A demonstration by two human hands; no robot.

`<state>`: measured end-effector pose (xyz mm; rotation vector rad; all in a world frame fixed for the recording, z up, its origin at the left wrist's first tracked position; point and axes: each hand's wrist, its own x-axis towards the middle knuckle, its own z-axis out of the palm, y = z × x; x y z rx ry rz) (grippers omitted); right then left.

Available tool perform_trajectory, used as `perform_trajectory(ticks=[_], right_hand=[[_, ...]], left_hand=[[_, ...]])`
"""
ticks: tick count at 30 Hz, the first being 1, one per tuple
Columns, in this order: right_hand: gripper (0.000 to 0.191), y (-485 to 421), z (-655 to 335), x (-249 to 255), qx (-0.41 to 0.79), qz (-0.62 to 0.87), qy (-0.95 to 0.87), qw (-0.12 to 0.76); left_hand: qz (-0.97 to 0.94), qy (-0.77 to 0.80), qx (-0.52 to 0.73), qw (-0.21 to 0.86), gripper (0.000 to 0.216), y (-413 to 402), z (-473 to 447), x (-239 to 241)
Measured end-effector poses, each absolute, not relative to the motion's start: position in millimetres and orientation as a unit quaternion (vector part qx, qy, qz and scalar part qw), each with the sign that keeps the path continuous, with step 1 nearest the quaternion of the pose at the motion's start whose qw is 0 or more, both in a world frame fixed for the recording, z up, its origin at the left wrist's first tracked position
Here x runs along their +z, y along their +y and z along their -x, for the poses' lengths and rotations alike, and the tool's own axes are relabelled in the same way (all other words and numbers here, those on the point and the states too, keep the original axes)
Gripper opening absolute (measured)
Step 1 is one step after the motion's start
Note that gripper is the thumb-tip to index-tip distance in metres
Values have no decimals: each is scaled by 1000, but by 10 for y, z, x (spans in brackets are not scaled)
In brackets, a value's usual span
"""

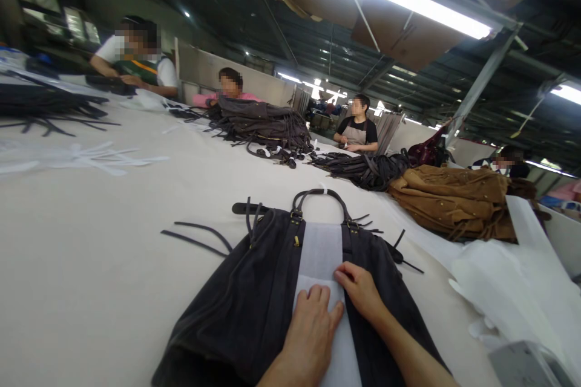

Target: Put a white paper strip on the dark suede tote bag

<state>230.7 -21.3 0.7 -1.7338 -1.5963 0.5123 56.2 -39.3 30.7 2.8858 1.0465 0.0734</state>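
Note:
A dark grey handbag (254, 296) lies on the table before me, its looped handles (321, 192) pointing away. Down its middle runs a white paper strip (321, 248), which shows a crosswise fold or overlap near my hands. My left hand (315, 323) rests on the strip, fingers bent a little and thumb apart, pressing it against the bag. At the strip's right edge, my right hand (361, 291) has thumb and fingertips drawn together on the paper. Thin dark straps (200, 236) stick out from the bag's left side.
Piled dark bags (263, 121) and brown bags (454, 196) lie across the far side of the table (113, 266). White sheets (508, 284) sit at right, near a grey object (521, 366). White strips (100, 157) lie left. Several people work beyond, including one in an apron (356, 133).

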Motion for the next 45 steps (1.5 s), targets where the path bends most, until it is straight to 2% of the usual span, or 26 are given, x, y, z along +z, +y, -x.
perform_trajectory(ticks=[5,10,17,23,28,30,33,38,45], right_hand=[[12,-261,-2283,3,137,694,-613,352],[23,-137,-2325,-56,100,756,-553,337],[14,36,-2435,-12,122,773,-549,294],[38,75,-2488,-6,152,776,-549,271],[20,107,-2507,0,192,771,-540,278],[27,51,-2536,14,236,747,-557,276],[47,-74,-2554,7,262,720,-575,286],[64,-214,-2519,-21,270,704,-581,307],[89,-379,-2501,107,301,676,-606,294]], left_hand=[[-940,339,18,35,42,-393,-563,310],[-941,335,20,37,44,-398,-562,331],[-941,334,23,40,44,-382,-557,333],[-941,335,2,40,47,-385,-566,370],[-941,334,19,42,46,-371,-553,331],[-942,333,36,37,44,-365,-549,284],[-943,329,42,27,44,-365,-547,239],[-945,324,41,23,47,-369,-530,292],[-943,329,52,21,46,-384,-461,312]])
